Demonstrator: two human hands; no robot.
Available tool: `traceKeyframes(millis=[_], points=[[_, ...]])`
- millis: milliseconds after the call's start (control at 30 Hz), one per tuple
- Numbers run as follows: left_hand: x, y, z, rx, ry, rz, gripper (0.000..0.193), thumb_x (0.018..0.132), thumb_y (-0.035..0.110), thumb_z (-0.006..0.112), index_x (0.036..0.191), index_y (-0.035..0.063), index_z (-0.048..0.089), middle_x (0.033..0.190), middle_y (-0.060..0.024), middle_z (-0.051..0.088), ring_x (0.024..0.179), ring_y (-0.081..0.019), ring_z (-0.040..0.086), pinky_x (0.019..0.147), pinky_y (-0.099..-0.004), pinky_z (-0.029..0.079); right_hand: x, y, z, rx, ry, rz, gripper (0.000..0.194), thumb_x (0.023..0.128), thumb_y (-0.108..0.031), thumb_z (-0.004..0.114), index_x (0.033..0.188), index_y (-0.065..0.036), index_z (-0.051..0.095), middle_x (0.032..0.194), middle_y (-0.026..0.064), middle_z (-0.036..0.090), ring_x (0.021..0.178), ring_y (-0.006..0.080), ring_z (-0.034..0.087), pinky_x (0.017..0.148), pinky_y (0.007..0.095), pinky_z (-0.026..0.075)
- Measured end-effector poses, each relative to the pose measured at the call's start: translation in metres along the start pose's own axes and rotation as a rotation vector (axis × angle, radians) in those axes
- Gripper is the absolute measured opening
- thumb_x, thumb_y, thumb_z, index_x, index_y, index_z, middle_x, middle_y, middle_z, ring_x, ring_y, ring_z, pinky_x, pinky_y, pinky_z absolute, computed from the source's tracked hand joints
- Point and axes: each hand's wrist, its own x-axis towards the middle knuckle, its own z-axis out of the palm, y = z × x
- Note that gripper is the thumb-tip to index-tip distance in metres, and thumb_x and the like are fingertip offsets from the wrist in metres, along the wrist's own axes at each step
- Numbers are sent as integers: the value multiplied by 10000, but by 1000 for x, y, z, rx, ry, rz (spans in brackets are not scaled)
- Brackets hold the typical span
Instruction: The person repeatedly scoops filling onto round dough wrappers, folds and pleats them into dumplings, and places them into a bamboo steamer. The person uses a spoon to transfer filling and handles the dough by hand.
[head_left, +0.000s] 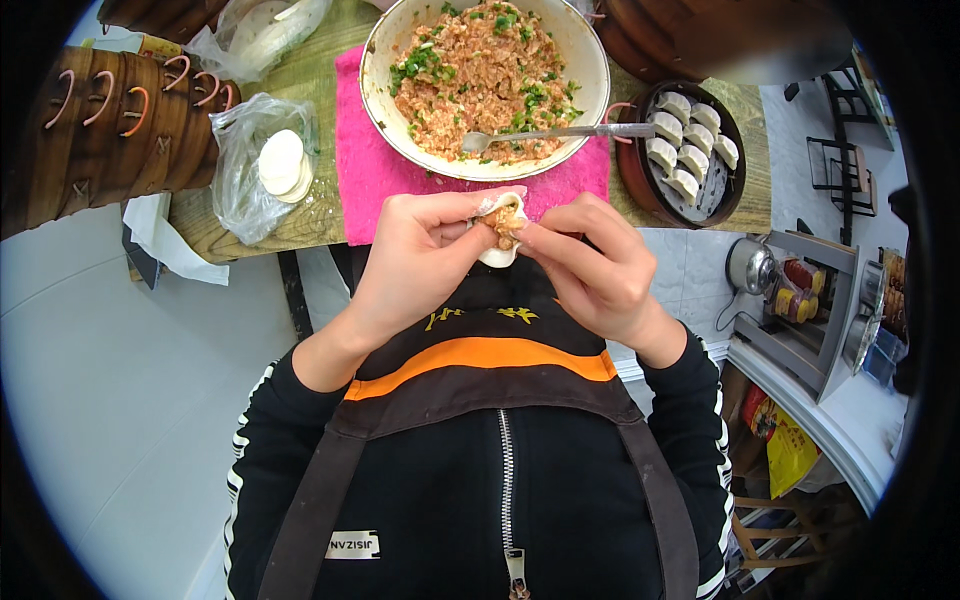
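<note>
Between both hands, in front of the apron, is a round dough wrapper (498, 258) folded partway around a lump of meat filling (501, 219). My left hand (420, 255) holds its left side, thumb in front and fingers behind. With thumb and forefinger, my right hand (600, 262) pinches its right edge. Just beyond them, a large white bowl (373, 97) contains minced meat (480, 82) with chopped green onion. A metal spoon (562, 133) lies across it, its handle over the right rim. Several pleated dumplings (697, 136) sit in a round steamer basket (739, 191) at the right.
A pink towel (356, 165) lies under the bowl on the wooden table (195, 232). Round wrappers (282, 161) rest at a clear plastic bag (238, 184) on the left. Stacked bamboo steamers (112, 169) stand far left. Another bag (259, 37) lies behind. A metal pot (750, 266) is at right.
</note>
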Motion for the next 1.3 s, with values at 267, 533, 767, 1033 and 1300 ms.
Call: traceKeyframes(millis=[267,533,767,1033,1300], points=[[-1,7,-5,-36,-68,-68,257,911,37,612,1142,-75,625,1010,-104,684,908,-129,658,818,-238,537,0,-1,-3,-1,15,18,314,634,43,747,939,16,678,798,90,606,644,238,567,558,324,455],[-3,15,-9,-220,-42,-106,247,935,84,597,1110,-89,626,1018,-122,682,912,-149,667,821,-254,550,1,-1,-1,65,41,85,308,646,35,761,943,18,680,800,100,607,654,236,581,562,312,469],[-7,9,6,212,104,164,183,916,52,614,1031,-77,676,893,-92,707,810,-122,671,686,-255,551,4,0,-4,55,81,49,286,654,18,774,929,2,698,768,87,616,646,222,603,557,285,480],[-7,10,10,819,173,531,216,799,-52,637,1004,-25,698,847,-193,695,676,-258,693,578,-302,535,4,0,-5,95,-13,127,211,689,16,760,886,8,684,767,85,631,635,204,617,552,278,491],[-8,4,22,-77,126,347,416,905,-6,583,1293,-94,462,1242,-182,563,1140,-268,578,978,-364,467,13,2,-7,-17,271,124,144,726,48,736,852,17,672,765,82,636,618,156,619,534,251,488]])
